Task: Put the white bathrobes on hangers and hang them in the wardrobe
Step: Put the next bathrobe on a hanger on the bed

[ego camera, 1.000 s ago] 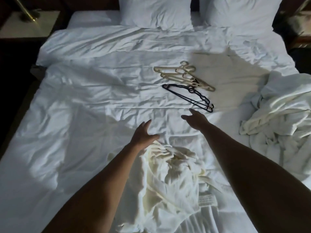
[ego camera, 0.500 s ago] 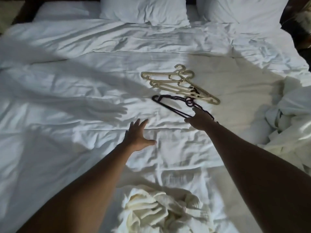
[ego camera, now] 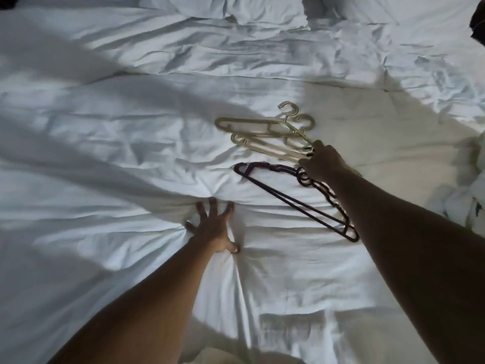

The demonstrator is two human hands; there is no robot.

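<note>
Right hand [ego camera: 324,164] reached beige hangers [ego camera: 265,135].

L hand [ego camera: 212,227] flat, fingers splayed, R hand [ego camera: 324,164] reaching fwd, fingers curled

The duvet [ego camera: 131,158] covering the bed is plain white, without pattern, greyed where shadows cross its left side and near edge. The pillows [ego camera: 262,11] at the far edge are the same plain white. Toward the right edge lie two cream hangers [ego camera: 252,127] and, just nearer, a dark, almost black hanger [ego camera: 288,199]. A white bathrobe [ego camera: 469,195] shows at the right edge.
</note>
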